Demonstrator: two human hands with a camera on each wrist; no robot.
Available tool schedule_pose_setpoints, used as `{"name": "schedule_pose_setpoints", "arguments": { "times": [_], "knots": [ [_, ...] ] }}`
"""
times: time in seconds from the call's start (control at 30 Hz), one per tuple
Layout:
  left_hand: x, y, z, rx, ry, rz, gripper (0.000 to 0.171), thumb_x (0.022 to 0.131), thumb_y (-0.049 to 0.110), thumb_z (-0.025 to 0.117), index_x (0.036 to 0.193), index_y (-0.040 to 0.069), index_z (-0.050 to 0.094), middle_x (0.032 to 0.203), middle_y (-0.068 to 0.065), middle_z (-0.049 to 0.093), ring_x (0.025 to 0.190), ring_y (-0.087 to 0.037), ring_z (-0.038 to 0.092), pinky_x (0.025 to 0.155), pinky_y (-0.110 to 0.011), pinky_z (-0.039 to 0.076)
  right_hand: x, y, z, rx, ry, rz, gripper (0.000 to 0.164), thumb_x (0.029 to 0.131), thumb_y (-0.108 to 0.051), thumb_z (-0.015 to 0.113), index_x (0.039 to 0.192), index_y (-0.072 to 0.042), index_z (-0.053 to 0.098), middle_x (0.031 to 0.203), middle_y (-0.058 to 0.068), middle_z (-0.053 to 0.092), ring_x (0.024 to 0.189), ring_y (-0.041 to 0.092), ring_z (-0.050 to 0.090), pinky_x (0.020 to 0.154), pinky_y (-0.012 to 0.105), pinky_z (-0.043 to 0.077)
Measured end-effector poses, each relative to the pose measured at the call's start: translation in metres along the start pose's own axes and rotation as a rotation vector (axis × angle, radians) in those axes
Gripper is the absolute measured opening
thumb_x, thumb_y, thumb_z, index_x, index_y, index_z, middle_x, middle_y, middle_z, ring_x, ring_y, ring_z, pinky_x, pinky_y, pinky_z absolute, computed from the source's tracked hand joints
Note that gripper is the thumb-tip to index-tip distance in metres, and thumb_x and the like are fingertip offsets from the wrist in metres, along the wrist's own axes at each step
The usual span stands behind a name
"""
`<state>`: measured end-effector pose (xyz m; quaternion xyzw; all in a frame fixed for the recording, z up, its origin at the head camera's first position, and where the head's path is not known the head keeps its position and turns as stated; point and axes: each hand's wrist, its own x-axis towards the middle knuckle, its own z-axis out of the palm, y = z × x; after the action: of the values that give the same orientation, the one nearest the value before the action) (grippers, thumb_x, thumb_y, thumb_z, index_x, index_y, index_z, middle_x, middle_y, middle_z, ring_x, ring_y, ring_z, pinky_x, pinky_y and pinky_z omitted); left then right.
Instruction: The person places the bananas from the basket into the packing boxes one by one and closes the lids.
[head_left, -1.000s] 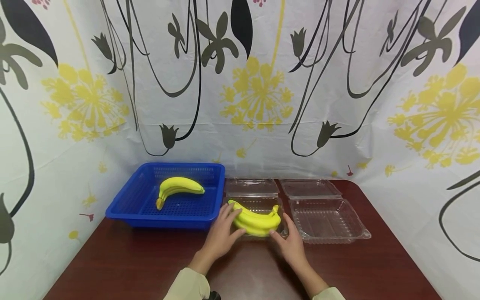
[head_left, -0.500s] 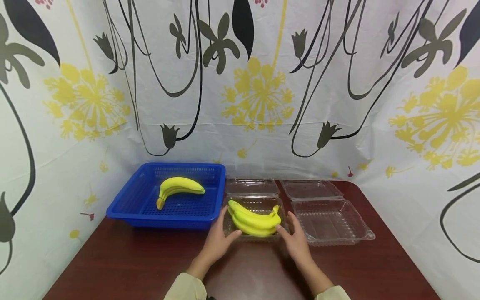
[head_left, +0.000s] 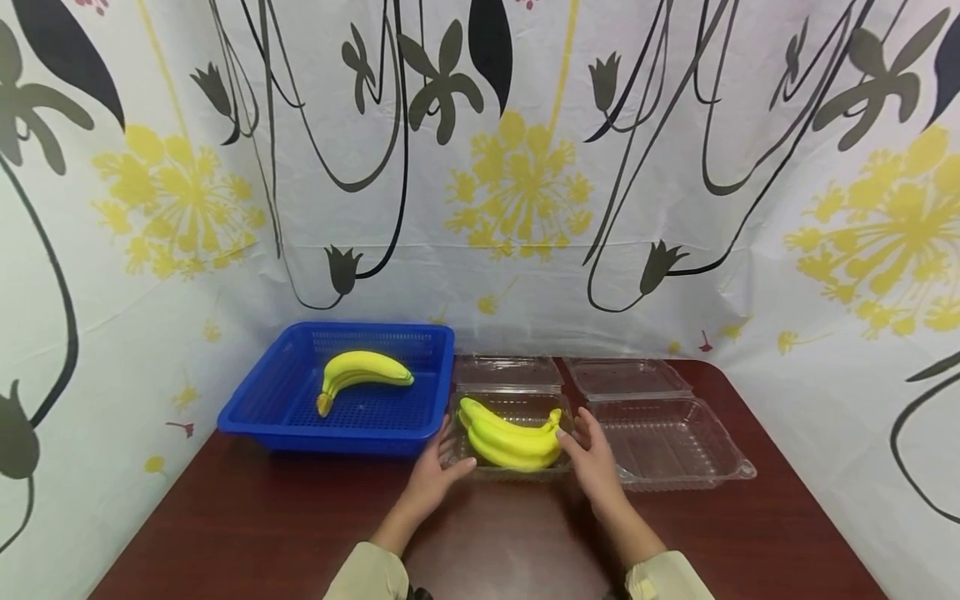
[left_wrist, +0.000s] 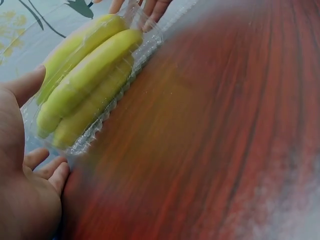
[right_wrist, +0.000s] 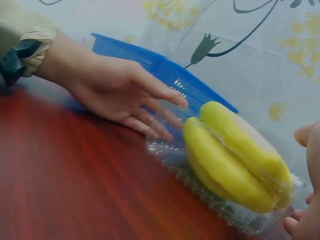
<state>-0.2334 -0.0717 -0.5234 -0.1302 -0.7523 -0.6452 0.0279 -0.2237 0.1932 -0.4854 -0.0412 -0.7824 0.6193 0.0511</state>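
A bunch of yellow bananas (head_left: 513, 437) lies inside the middle clear plastic clamshell container (head_left: 480, 468), whose hinged lid (head_left: 506, 372) lies back. My left hand (head_left: 431, 475) is at the container's left side. Its thumb is over the rim and its fairly straight fingers are by the outer wall, as the right wrist view also shows. At the right side is my right hand (head_left: 596, 467), thumb toward the banana stem and fingers spread along the outside. Both wrist views show the bananas (left_wrist: 85, 75) through the clear wall. Whether the right fingertips touch the plastic is hard to tell.
On the left, a blue plastic basket (head_left: 258, 423) holds another banana bunch (head_left: 363, 369). A second clear container (head_left: 667, 442) stands to the right, its lid (head_left: 628, 377) back. All rest on a dark red wooden table (head_left: 300, 517) before a patterned curtain (head_left: 525, 317).
Both hands have come away from the bananas to the container's sides, the left moving left and the right moving right. The bananas stay in the container.
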Motion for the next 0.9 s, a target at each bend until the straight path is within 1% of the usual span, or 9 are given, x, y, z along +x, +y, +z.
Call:
{"name": "schedule_pose_setpoints", "arguments": {
  "times": [0.1,0.23,0.3,0.37,0.47,0.6,0.7,0.8,0.9],
  "knots": [
    [-0.001,0.006,-0.002,-0.022,-0.005,0.001,0.087,0.087,0.007,0.072,0.153,-0.002,0.017,0.150,-0.029,0.031,0.131,-0.047,0.038,0.103,-0.056,0.036,0.007,-0.005,0.000,0.000,-0.003,0.013,0.071,0.098,-0.030,0.058,0.155,-0.010,0.021,0.155,0.020,0.026,0.138,0.039,0.029,0.107,0.056,0.031],
    [-0.008,0.022,-0.003,-0.044,-0.015,0.006,0.086,0.086,0.005,0.072,0.152,-0.007,0.017,0.148,-0.033,0.031,0.131,-0.051,0.035,0.103,-0.059,0.034,0.018,-0.014,0.000,-0.006,-0.014,0.028,0.072,0.099,-0.032,0.057,0.155,-0.010,0.019,0.156,0.020,0.024,0.139,0.038,0.028,0.108,0.056,0.028],
    [-0.011,0.030,-0.004,-0.043,-0.023,0.004,0.086,0.086,0.005,0.072,0.151,-0.008,0.017,0.148,-0.034,0.031,0.131,-0.051,0.035,0.103,-0.059,0.034,0.024,-0.017,0.000,0.001,-0.024,0.032,0.072,0.099,-0.033,0.057,0.155,-0.010,0.018,0.156,0.020,0.023,0.140,0.038,0.027,0.109,0.056,0.027],
    [-0.013,0.033,-0.004,-0.038,-0.027,-0.001,0.086,0.086,0.005,0.071,0.151,-0.007,0.018,0.148,-0.033,0.031,0.131,-0.051,0.035,0.104,-0.058,0.033,0.030,-0.019,0.000,0.000,-0.033,0.039,0.073,0.099,-0.034,0.056,0.156,-0.010,0.018,0.156,0.020,0.022,0.140,0.038,0.026,0.110,0.056,0.025],
    [-0.014,0.035,-0.005,-0.041,-0.029,-0.002,0.085,0.086,0.004,0.071,0.151,-0.008,0.018,0.147,-0.034,0.031,0.131,-0.051,0.035,0.104,-0.058,0.033,0.040,-0.021,0.000,0.003,-0.043,0.046,0.072,0.100,-0.036,0.054,0.156,-0.009,0.017,0.156,0.020,0.023,0.141,0.038,0.024,0.111,0.055,0.024],
    [-0.014,0.033,-0.005,-0.050,-0.029,-0.004,0.084,0.086,0.002,0.070,0.151,-0.008,0.018,0.147,-0.034,0.031,0.131,-0.051,0.035,0.105,-0.058,0.032,0.053,-0.025,0.000,0.008,-0.047,0.066,0.075,0.100,-0.043,0.051,0.156,-0.009,0.015,0.156,0.020,0.024,0.141,0.038,0.024,0.111,0.054,0.024],
    [-0.014,0.032,-0.005,-0.054,-0.032,-0.003,0.084,0.085,0.002,0.070,0.151,-0.007,0.019,0.147,-0.034,0.031,0.131,-0.051,0.035,0.104,-0.059,0.033,0.063,-0.027,0.000,0.049,-0.061,0.088,0.076,0.101,-0.047,0.046,0.156,-0.007,0.011,0.156,0.021,0.021,0.140,0.038,0.026,0.112,0.053,0.024],
    [-0.014,0.032,-0.006,-0.058,-0.036,-0.006,0.085,0.085,0.003,0.071,0.151,-0.007,0.019,0.147,-0.034,0.031,0.131,-0.051,0.035,0.104,-0.059,0.033,0.073,-0.028,-0.001,0.109,-0.094,0.101,0.077,0.102,-0.047,0.041,0.156,-0.004,0.007,0.157,0.024,0.017,0.139,0.040,0.027,0.112,0.052,0.023],
    [-0.013,0.032,-0.006,-0.066,-0.042,-0.002,0.086,0.085,0.004,0.072,0.151,-0.007,0.019,0.147,-0.034,0.031,0.130,-0.051,0.036,0.104,-0.058,0.033,0.081,-0.026,-0.003,0.177,-0.132,0.118,0.077,0.103,-0.048,0.038,0.156,-0.004,0.003,0.157,0.025,0.013,0.140,0.041,0.024,0.113,0.051,0.021]
  ]
}}
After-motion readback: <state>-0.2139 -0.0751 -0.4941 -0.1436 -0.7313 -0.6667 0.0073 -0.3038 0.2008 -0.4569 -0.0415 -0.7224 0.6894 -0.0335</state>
